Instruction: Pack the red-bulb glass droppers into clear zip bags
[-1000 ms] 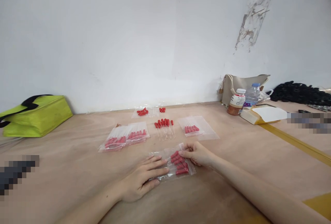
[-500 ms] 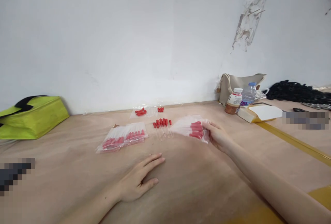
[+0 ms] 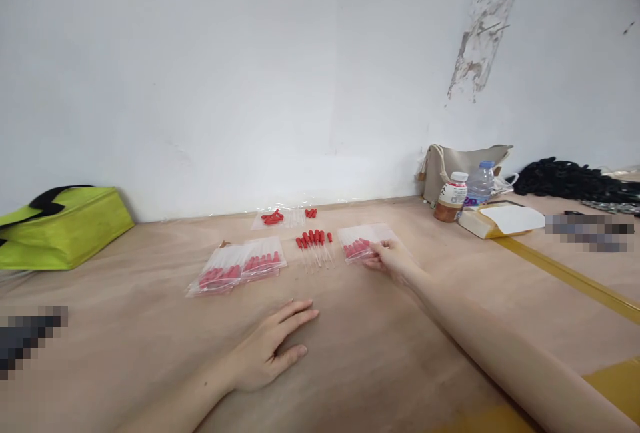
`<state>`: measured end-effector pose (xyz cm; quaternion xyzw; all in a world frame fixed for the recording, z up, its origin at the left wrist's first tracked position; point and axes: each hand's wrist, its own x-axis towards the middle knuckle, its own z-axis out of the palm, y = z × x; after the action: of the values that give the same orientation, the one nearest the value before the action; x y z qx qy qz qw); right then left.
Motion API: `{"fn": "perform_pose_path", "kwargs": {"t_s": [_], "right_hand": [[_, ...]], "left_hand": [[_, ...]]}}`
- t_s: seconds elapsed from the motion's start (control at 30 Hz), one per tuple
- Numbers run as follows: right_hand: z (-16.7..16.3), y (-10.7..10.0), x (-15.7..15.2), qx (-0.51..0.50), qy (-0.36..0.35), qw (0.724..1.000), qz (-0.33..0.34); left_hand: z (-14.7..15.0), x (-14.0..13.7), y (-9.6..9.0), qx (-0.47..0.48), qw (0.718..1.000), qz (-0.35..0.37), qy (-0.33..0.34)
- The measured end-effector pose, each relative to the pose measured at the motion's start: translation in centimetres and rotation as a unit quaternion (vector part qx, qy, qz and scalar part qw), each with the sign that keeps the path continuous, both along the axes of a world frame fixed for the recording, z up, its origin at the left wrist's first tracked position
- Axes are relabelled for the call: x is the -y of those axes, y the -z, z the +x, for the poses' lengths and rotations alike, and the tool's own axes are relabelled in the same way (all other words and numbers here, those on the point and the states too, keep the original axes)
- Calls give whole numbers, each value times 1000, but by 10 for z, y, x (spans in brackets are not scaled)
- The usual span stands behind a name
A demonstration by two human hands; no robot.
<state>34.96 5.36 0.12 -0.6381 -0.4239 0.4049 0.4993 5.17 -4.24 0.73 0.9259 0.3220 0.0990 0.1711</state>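
My right hand (image 3: 393,260) pinches the near edge of a clear plastic bag (image 3: 367,236) that lies on the brown table covering; several red-bulbed droppers show inside it. My left hand (image 3: 275,343) rests on the table with its fingers stretched out and nothing in it. Left of the held bag lies a row of loose droppers (image 3: 314,243) with red bulbs and clear stems. Two stacks of filled bags, a left stack (image 3: 217,270) and a right stack (image 3: 263,256), overlap farther left.
By the wall lie a bag of red bulbs (image 3: 273,218) and a small red pile (image 3: 311,213). A lime-green bag (image 3: 75,226) stands at left. To the right are a brown drink bottle (image 3: 451,200), a water bottle (image 3: 483,183), a beige bag (image 3: 435,166) and an open box (image 3: 480,223).
My right hand has moved left with the plastic bag and turned it, so its red bulbs now point toward me. My left hand has stayed in place.
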Motion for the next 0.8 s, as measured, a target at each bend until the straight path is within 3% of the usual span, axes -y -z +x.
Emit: {"fn": "perform_pose_path", "kwargs": {"t_s": [0.1,0.2,0.3,0.47,0.8], "right_hand": [[31,-4,-4,125,36,991,-18],[63,-8,-13,243,79,966,-38],[81,-7,-25,315,78,941,-90],[86,-2,-34,372,47,915,-147],[83,-11,-21,524,73,842,-105]], "left_hand": [[0,0,0,2,1000,5,4],[0,0,0,2,1000,13,4],[0,-1,1,3,1000,14,3],[-1,-2,3,16,1000,15,3],[-1,-1,2,10,1000,8,-1]]}}
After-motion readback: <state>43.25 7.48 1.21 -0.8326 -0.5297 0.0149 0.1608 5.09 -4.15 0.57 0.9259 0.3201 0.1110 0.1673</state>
